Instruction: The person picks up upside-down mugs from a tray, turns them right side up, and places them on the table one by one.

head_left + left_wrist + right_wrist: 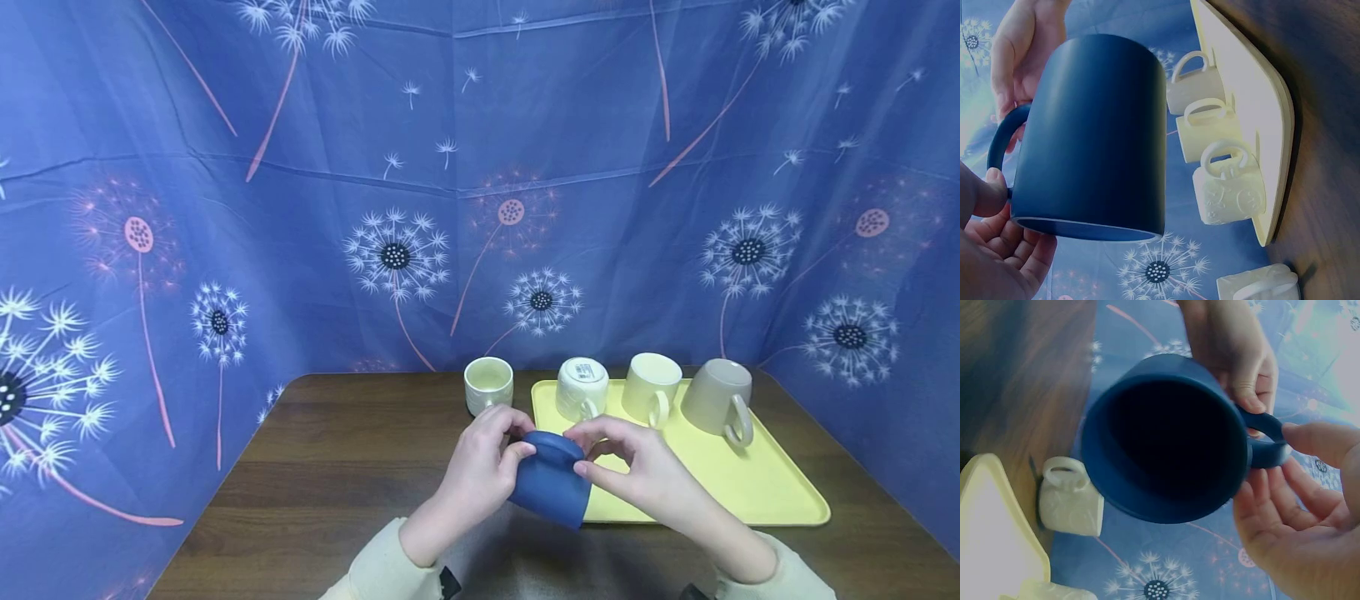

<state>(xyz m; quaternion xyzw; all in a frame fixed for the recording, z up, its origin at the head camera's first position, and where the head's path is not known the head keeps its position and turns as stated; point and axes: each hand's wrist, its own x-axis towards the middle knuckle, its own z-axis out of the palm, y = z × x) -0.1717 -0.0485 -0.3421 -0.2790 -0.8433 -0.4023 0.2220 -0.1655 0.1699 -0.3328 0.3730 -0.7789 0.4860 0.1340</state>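
Note:
A matte dark-blue mug is held tilted above the table's front part, handle upward. My left hand pinches its handle between thumb and fingers from the left; the thumb lies on the handle's lower end in the left wrist view. From the right, my right hand also grips the handle, its thumb on it and fingers beneath. The mug's open mouth faces the right wrist camera; its inside looks dark. Its smooth side fills the left wrist view.
Behind the right hand lies a yellow tray bearing a white embossed mug, a cream mug and a beige-grey mug, all bottom up. Left of it, a pale embossed cup stands upright on the wooden table.

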